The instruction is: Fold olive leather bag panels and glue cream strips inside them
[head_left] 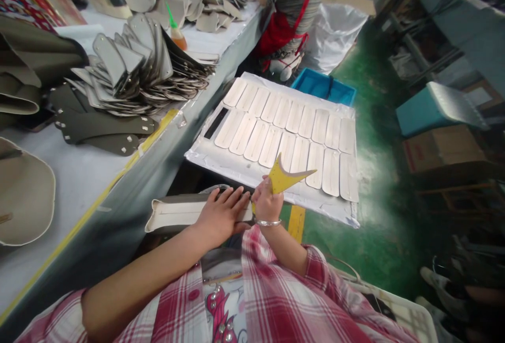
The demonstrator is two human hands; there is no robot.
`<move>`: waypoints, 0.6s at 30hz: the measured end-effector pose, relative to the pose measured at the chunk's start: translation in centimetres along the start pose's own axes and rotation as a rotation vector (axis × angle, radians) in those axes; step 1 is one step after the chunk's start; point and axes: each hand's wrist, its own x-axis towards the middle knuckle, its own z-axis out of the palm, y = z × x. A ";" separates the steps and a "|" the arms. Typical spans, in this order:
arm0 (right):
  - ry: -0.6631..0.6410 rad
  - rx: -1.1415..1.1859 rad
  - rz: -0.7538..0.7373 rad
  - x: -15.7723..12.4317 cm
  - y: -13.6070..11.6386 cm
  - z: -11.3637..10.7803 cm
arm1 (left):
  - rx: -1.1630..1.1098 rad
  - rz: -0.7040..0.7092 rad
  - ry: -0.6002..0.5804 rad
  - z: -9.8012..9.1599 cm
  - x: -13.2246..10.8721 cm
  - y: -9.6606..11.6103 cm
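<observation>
Near my lap, my left hand [223, 210] lies flat, fingers stretched out, on a long grey piece with a white strip [177, 212] along its top. Part of that piece is hidden under the hand. My right hand [269, 203], with a bracelet at the wrist, is closed around a flat yellow tool [284, 177] with a forked, curved end pointing up and away. It sits just right of my left fingertips. Beyond my hands, a white board [221, 161] carries rows of white rounded strips [258, 140].
The workbench [102, 169] on the left holds stacked grey curved pieces [134, 69] and a small green-tipped bottle [177, 38]. A co-worker [292, 11] in a red apron is at its far end. A blue crate [339, 90] stands behind the board; boxes [442, 148] line the right.
</observation>
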 end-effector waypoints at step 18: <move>-0.773 -0.673 0.235 1.1 -5.7 2.2 | -0.876 -0.714 0.788 -0.4 -14.2 -8.3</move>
